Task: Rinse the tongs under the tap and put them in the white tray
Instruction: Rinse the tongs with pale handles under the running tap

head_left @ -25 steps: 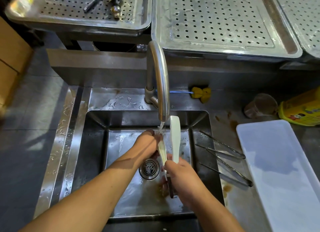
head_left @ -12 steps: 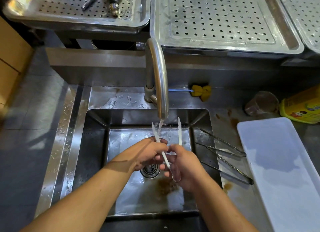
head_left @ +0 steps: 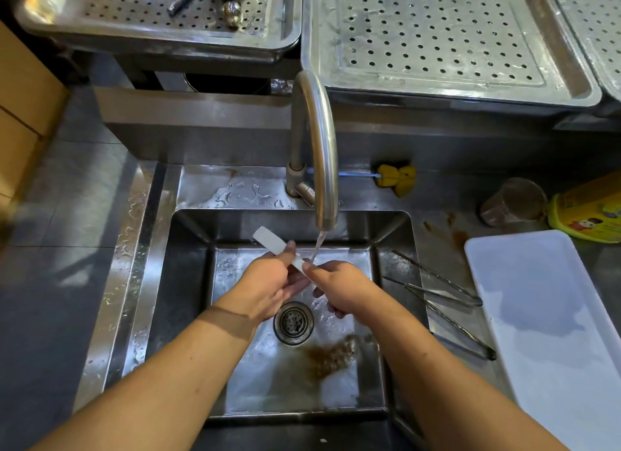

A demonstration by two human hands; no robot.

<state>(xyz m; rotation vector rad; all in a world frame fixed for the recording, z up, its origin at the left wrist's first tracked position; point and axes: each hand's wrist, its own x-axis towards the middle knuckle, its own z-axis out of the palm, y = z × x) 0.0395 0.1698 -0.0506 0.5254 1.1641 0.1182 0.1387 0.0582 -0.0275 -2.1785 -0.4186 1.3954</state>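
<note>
Over the steel sink [head_left: 188, 302], both hands hold a pair of white plastic tongs [head_left: 273, 242]. The tongs' flat tip sticks out up and to the left. My left hand [head_left: 268, 284] grips the tongs near the middle, and my right hand [head_left: 339, 287] grips the lower end, which is hidden in the fingers. A thin stream of water falls from the curved tap [head_left: 321, 148] onto the tongs between the two hands. The white tray [head_left: 551, 323] lies on the counter to the right, with nothing in it.
Two pairs of metal tongs [head_left: 443, 294] lie on the sink's right edge beside the tray. Brown residue [head_left: 331, 356] sits near the drain [head_left: 293, 323]. A yellow sponge brush [head_left: 396, 179], a plastic cup [head_left: 512, 202] and a yellow package [head_left: 591, 212] are behind. Perforated steel trays [head_left: 437, 40] sit on the back ledge.
The tongs have turned from pointing up under the spout to lying tilted, tip up-left. Both hands moved closer together under the stream.
</note>
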